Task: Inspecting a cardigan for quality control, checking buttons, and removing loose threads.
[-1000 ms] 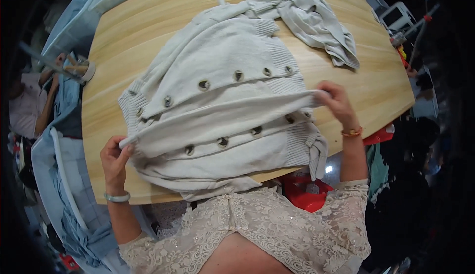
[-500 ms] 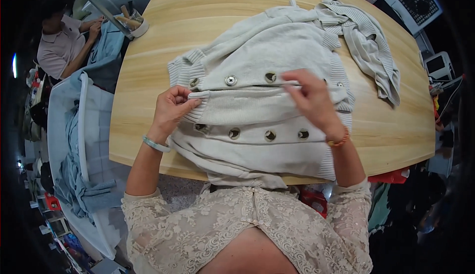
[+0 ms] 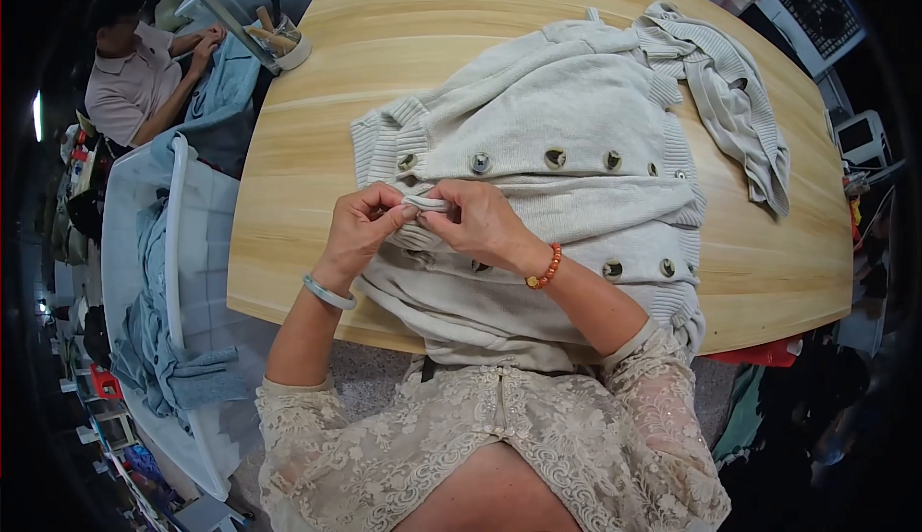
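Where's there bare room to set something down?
Bare tabletop shows between the tool cup and left hand, and right of the pale knitwear. The knitwear, left hand and right hand crowd the middle.

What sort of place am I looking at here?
Probably a garment workshop: a buttoned knit lies on a table, a bin at the left holds blue clothes, and another person handles blue cloth.
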A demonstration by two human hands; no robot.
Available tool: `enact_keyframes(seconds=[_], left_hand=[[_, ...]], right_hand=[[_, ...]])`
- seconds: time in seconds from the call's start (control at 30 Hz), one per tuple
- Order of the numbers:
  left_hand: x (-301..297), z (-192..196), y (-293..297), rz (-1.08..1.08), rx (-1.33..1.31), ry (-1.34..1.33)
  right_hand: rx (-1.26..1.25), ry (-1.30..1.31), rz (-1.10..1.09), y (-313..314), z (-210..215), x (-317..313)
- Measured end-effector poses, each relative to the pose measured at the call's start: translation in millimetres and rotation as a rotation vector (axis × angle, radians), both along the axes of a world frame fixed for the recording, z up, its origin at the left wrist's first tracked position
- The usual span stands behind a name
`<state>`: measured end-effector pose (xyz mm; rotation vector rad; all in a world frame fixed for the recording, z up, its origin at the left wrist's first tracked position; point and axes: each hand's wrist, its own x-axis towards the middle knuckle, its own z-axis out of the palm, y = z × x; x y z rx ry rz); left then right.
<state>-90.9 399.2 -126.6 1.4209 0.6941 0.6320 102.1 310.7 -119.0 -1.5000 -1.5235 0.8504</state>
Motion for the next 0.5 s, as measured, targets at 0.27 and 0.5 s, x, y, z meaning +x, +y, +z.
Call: enact_keyframes(seconds=[0.27,0.5], left_hand=[[28.8,2.4,44.9,0.110,0.218,0.223],[27.9,12.0,58.2,-0.152,0.099,0.389]], right_hand=[[0.133,-0.206,0.024,-3.4,-7.0,-2.9],[0.237,-0.186,0.025,-14.5,-14.2,-3.6]])
